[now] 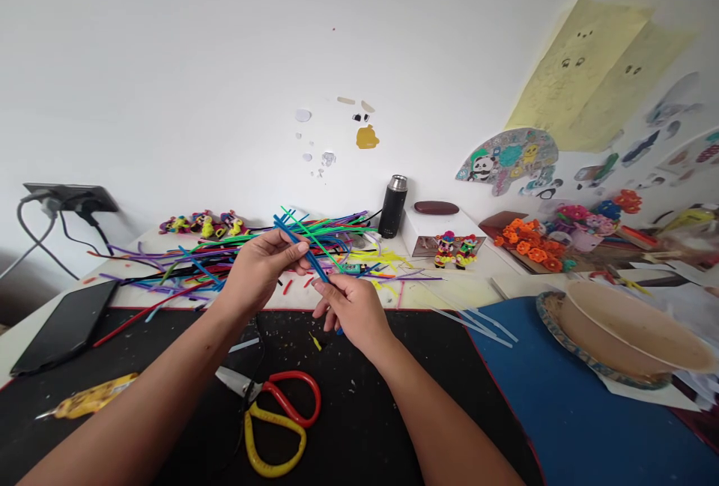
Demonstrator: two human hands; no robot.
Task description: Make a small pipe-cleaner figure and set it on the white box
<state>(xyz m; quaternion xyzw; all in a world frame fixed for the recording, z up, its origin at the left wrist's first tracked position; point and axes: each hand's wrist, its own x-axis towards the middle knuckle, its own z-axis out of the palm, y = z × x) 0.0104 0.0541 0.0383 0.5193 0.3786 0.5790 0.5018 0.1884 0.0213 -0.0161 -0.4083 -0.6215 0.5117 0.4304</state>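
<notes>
Blue pipe cleaners (316,264) run slantwise between my two hands, above the far edge of the black mat. My left hand (270,257) pinches them near their upper end. Lower down, my right hand (353,310) has its thumb and fingers closed on the same blue strands. A blue tip shows below the right hand's fingers. Behind my hands lies a loose heap of colourful pipe cleaners (185,257), with green ones crossing just behind the blue. How many blue strands I hold, I cannot tell.
Scissors (281,418) with red and yellow handles and a yellow glue gun (93,396) lie on the black mat (359,426). A black tablet (66,325) is at left. A black flask (393,207), small figurines (456,249) and a bowl (640,325) stand behind and right.
</notes>
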